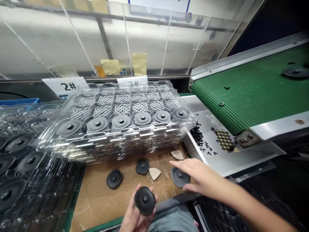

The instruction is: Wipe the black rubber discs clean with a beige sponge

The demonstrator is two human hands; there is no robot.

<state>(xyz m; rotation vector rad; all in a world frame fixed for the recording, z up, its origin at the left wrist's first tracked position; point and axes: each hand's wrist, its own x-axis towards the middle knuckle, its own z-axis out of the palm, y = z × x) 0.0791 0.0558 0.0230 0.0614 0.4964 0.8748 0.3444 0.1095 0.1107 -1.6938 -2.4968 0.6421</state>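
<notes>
My left hand (141, 214), low in the middle, grips a black round disc (145, 200) with a small hub at its centre, fingers around its edge. To the right, my right hand (194, 174) has its thumb and fingers at the edges of another black disc (180, 177), just above or on the brown board (94, 203). Two more black discs, one at the left (114, 178) and one near the middle (142, 166), lie on the board. Beside the middle one is a pale rounded-triangular piece (154, 173); a second pale piece (177, 155) lies farther back.
Behind the board, stacked clear plastic trays (120, 138) hold a front row of grey-black discs. More filled trays (31, 180) stand left. At right, a metal tray (217, 161) carries small black parts and a sticker sheet (224, 140), below a green conveyor (251, 87).
</notes>
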